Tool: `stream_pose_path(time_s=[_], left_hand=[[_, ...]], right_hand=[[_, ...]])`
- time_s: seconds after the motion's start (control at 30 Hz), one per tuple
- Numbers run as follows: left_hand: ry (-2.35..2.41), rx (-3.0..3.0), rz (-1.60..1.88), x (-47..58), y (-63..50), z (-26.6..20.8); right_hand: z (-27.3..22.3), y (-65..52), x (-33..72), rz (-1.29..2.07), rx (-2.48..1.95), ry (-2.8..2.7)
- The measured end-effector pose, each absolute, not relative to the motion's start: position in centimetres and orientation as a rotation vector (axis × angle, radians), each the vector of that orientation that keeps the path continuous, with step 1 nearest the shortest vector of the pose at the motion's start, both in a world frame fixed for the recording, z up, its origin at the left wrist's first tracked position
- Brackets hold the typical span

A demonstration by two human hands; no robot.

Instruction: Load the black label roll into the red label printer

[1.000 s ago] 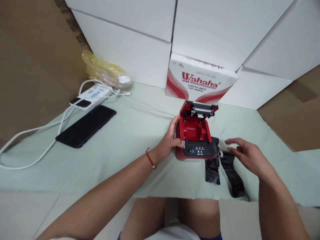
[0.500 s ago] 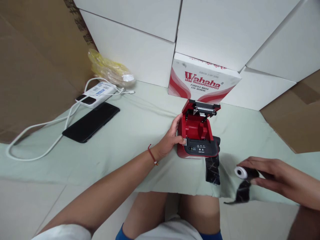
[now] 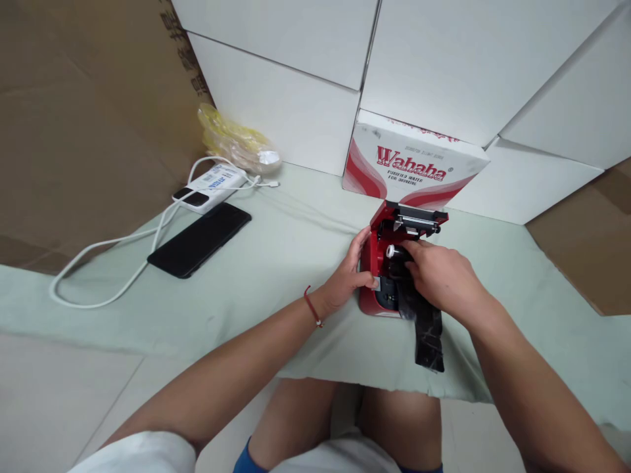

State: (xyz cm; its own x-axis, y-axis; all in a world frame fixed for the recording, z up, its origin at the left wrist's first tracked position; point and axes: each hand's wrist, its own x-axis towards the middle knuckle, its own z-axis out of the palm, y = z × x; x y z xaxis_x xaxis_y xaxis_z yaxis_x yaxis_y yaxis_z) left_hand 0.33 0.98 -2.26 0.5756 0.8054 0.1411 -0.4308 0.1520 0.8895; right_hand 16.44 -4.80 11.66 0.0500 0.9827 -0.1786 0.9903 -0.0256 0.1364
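A small red and black printer [image 3: 387, 293] stands on the cloth with its lid [image 3: 413, 217] raised. My left hand [image 3: 349, 270] grips the printer's left side, the thumb lying on its front corner. Inside the open compartment, my right hand [image 3: 444, 274] pinches a roll of black film [image 3: 397, 261] with a white core end facing left. A loose length of film trails from the roll over the front panel and hides part of the buttons. Another crinkled black strip [image 3: 428, 338] lies on the cloth at the printer's front right.
Behind the printer leans a red and white Wahaha carton [image 3: 414, 164] against white boxes [image 3: 434, 59]. To the left lie a black phone [image 3: 200, 240], a white power bank [image 3: 211, 186] with its cable [image 3: 103, 244], and a yellowish plastic bag [image 3: 239, 141]. Brown cardboard flanks both sides.
My right hand has carried the film roll from the right of the printer, over the cloth's front edge, into the open compartment. My left hand keeps its hold. The view has shifted slightly.
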Motion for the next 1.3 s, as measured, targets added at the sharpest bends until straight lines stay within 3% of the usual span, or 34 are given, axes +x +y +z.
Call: stream_pose_path(time_s=[0.13, 0.33, 0.5, 1.3], left_hand=[[0.470, 1.224, 0.945, -0.2, 0.5, -1.7], [0.573, 1.998, 1.479, -1.8, -2.2, -0.9], [0.529, 2.500, 1.590, -1.2, -3.9, -0.7], [0.372, 2.622, 1.697, -0.3, -4.7, 0.2]], right_hand=[[12.0, -3.3, 15.0, -0.042, 2.036, 1.923], [11.7, -2.1, 14.9, -0.035, 2.014, 1.891], [11.1, -2.0, 14.6, -0.047, 2.024, 1.902], [10.8, -1.8, 14.1, -0.045, 2.050, 1.902]])
